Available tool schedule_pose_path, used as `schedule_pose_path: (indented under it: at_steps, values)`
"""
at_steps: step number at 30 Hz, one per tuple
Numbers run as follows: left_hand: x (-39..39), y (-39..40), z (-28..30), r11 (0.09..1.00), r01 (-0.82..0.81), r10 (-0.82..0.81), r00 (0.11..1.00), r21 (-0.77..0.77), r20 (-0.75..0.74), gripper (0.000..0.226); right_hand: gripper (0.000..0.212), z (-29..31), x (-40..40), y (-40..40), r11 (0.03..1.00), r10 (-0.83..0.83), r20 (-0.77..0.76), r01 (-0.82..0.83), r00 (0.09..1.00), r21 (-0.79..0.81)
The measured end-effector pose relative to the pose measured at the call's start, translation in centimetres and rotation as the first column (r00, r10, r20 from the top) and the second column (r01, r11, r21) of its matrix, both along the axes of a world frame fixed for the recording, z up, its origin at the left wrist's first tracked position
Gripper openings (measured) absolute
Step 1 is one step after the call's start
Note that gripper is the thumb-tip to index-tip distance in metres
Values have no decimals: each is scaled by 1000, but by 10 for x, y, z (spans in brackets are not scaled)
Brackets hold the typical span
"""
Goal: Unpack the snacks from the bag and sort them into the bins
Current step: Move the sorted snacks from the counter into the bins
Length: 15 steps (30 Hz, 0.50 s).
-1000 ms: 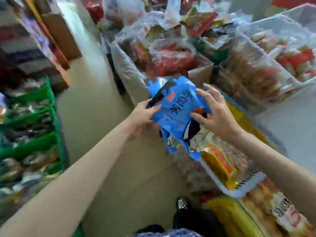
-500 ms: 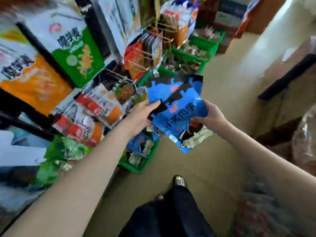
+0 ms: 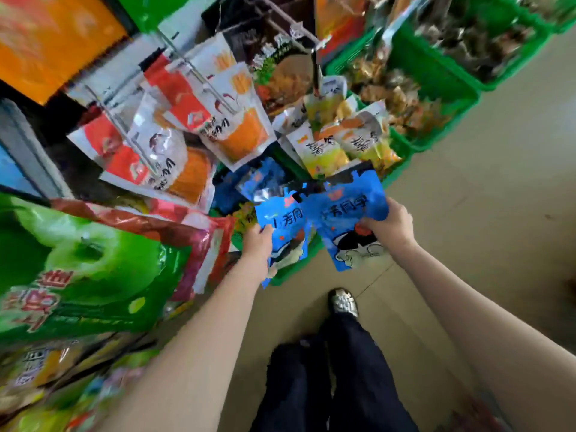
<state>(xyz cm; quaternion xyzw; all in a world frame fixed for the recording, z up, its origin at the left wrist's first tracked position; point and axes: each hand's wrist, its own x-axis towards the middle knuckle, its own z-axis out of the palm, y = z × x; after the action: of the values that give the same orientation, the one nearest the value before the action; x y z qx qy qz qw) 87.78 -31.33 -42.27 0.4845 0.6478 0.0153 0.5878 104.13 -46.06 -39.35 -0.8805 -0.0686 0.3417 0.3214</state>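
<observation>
Left: large green bag [image 3: 78, 269] and hanging fry packs [image 3: 240, 120] on pegs fill the shelf side; not involved.

Left hand [image 3: 258, 244] grips one blue pack [image 3: 285, 229] by its lower left edge, fingers curled round it, thumb on the printed face. The pack is held directly over a low green bin [image 3: 296, 266] where more blue packs [image 3: 249, 185] already lie. Judgement: it is held there because that bin takes this sort; drop looks imminent.

Right hand [image 3: 389, 226] pinches a second blue pack [image 3: 346, 219] at its right edge, thumb on front, fingers behind. It sits just beside the first, overlapping slightly, out over the floor [image 3: 483, 198] rather than over the bin. Probably split between hands so each goes in singly.

Further right: green bins [image 3: 436, 76] of loose wrapped snacks, well apart.

Versus half a second ago: the packs were then fanned together as one bunch between both hands, higher up and short of the bin. Now they are separated, one per hand, lower and nearer the shelf.
</observation>
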Motion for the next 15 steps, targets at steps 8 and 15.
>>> schedule_pose_path:
  at_steps: [8, 15]
  values:
    - [-15, 55, -172, 957, -290, 290, 957, 15, 4, 15, 42, -169, -12, 74, 963, 199, 4, -196, 980, 186]
    - [-29, 105, -269, 924, -275, 275, 961, 265, 36, 36, 50, -250, -11, 129, 841, 463, 329, -525, 823, 131]
